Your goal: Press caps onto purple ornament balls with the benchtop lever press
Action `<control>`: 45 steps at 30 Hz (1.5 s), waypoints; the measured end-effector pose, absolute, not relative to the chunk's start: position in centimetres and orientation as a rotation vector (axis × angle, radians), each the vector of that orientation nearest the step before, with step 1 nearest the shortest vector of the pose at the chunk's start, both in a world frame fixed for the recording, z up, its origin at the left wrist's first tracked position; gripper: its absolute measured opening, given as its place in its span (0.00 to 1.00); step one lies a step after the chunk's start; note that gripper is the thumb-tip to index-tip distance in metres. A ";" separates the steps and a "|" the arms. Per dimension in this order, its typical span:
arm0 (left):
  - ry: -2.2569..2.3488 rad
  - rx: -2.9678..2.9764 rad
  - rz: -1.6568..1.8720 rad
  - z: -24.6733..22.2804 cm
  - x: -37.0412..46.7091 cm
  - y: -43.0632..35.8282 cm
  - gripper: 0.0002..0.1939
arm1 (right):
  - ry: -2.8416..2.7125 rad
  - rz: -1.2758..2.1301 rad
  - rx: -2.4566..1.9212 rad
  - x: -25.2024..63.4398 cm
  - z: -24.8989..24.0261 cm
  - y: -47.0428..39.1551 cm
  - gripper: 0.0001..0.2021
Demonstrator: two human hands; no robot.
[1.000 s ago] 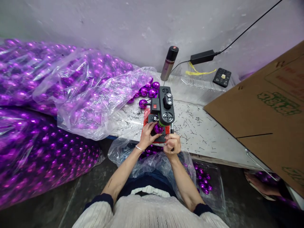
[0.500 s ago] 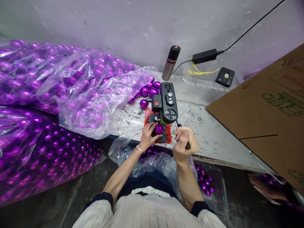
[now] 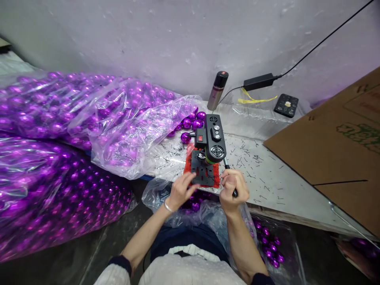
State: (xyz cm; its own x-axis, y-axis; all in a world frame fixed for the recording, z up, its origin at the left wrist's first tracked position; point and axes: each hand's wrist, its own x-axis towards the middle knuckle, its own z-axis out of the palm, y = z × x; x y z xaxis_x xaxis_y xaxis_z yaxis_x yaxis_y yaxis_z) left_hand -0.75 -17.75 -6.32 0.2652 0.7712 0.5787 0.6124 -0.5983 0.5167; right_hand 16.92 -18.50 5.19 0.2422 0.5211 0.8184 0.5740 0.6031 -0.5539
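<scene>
My right hand [image 3: 234, 189] is wrapped round the black-gripped lever handle [image 3: 235, 193] of a small black bench drill press [image 3: 216, 138]. The press has a red switch and stands on a slotted black base plate [image 3: 204, 178] over a red mat [image 3: 216, 180]. No ball lies on the plate. My left hand [image 3: 181, 190] is just off the plate's front left edge, fingers apart and holding nothing. Below it, shiny purple balls [image 3: 195, 206] sit in a clear plastic bag [image 3: 208, 213] at my lap. One purple ball [image 3: 185, 137] rests left of the press.
Big clear bags of purple balls [image 3: 59, 178] fill the left side. A dark-capped bottle [image 3: 218, 90], a power adapter [image 3: 259, 81] and a black box-like object [image 3: 286, 105] stand along the wall. A cardboard box [image 3: 335, 146] blocks the right; dark shavings litter the white table [image 3: 267, 178].
The purple ball has left the base plate. My left hand has let go of it and drawn back toward me, over the lap bag. My right hand stays on the lever.
</scene>
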 end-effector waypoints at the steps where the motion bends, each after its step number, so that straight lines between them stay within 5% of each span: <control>1: 1.390 2.249 1.314 -5.5 -0.8 -15.2 0.20 | -1.397 -0.048 -1.009 16.9 5.1 -18.5 0.16; 4: 1.669 1.936 1.424 -3.4 -0.6 -6.7 0.24 | -1.400 -0.059 -1.012 16.9 5.1 -18.5 0.16; 10: 1.835 1.753 0.952 -1.7 0.6 2.4 0.23 | -1.435 -0.074 -1.001 17.0 5.2 -18.5 0.15; 21: 0.998 0.684 1.240 -3.0 -1.9 -7.3 0.25 | -1.385 -0.016 -1.031 16.7 7.1 -18.1 0.16; 45: 1.294 1.834 1.145 -5.4 3.2 -13.2 0.30 | -1.444 -0.035 -1.044 16.8 7.4 -18.5 0.15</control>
State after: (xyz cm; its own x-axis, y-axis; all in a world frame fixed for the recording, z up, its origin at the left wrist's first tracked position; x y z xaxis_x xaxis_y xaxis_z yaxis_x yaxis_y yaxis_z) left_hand 3.15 -13.18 -5.42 0.1470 0.9424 0.3004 0.4129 -0.3344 0.8472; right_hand 16.84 -18.52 7.37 0.2051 0.5550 0.8062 0.5934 0.5846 -0.5534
